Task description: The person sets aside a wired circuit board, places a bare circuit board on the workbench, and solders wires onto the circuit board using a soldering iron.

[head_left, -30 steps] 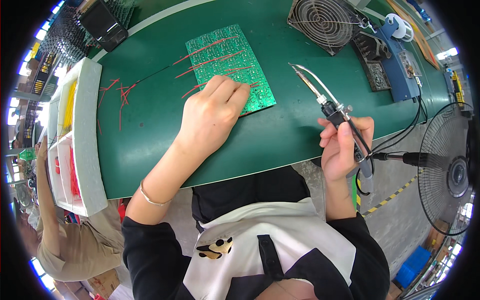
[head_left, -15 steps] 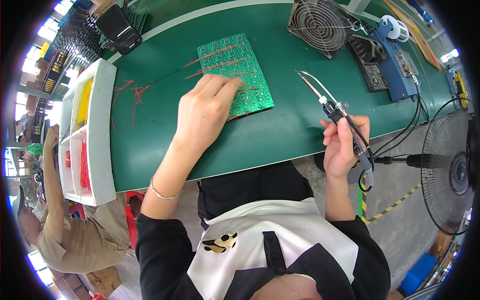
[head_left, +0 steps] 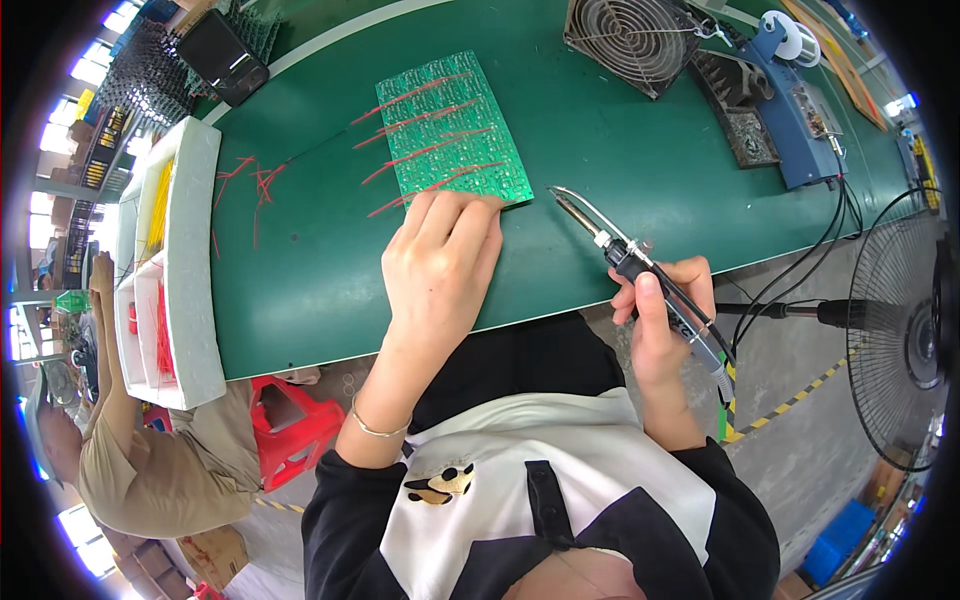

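In front of me a green circuit board [head_left: 430, 155] lies on the green table, with several red wires [head_left: 425, 150] running across it and sticking out past its left side. My left hand [head_left: 440, 255] is at the board's near edge, its fingers bent and pressed together. The hand itself hides its fingertips, and I cannot make out what they hold. My right hand [head_left: 665, 320] is closed around a soldering iron [head_left: 640, 270] fitted with a thin metal tube along its tip. That tip points up and left, just right of the board's near right corner.
Loose red wires [head_left: 258, 185] lie left of the board, beside a white foam box [head_left: 195, 250] of yellow and red wires. A square fan [head_left: 630, 40] and a blue soldering station [head_left: 800, 130] with a solder spool stand at the far right. Another person [head_left: 160, 460] sits at left.
My left hand has moved down and right from the middle of the board to its near edge, uncovering wires. The soldering iron has come left and down, closer to the board.
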{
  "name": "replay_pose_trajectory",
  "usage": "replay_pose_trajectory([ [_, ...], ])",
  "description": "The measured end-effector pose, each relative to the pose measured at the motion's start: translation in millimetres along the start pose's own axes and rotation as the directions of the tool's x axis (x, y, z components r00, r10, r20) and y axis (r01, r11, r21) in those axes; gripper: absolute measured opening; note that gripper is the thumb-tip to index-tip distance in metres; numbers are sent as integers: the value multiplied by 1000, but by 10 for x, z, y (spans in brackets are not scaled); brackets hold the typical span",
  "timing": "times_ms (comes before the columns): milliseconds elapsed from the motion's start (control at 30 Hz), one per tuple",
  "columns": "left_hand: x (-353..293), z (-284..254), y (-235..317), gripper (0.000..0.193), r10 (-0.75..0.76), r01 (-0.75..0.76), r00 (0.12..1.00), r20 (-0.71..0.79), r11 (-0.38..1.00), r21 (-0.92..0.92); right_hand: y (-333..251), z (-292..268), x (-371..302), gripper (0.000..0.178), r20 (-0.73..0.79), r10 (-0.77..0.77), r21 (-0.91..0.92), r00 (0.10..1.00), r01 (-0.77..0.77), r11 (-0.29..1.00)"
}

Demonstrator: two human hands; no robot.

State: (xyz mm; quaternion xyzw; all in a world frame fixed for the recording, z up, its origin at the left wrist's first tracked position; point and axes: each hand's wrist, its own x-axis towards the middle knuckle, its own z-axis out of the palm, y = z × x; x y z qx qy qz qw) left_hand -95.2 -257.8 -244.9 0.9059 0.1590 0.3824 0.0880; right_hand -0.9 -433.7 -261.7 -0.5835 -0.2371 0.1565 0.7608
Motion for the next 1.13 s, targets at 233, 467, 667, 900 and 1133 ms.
replay_pose_trajectory([
  [233,-39,43,11,15,-26,26,1000,-6,1000,5,7,6,-11,18,45,-4,19,999,4,1000],
  [467,-29,49,8,16,-1,1,1000,-23,1000,7,4,37,-47,19,60,21,-35,998,-19,999],
  [667,-26,46,0,16,-6,5,999,-41,1000,-21,19,28,-50,19,69,-1,-56,998,5,998],
  [900,-23,53,-2,15,-43,40,998,-55,998,-43,28,32,-49,19,66,-23,-68,998,27,997],
  [1133,-26,65,-9,16,-41,40,998,-49,999,-29,27,36,-64,20,77,-14,-77,997,20,997],
])
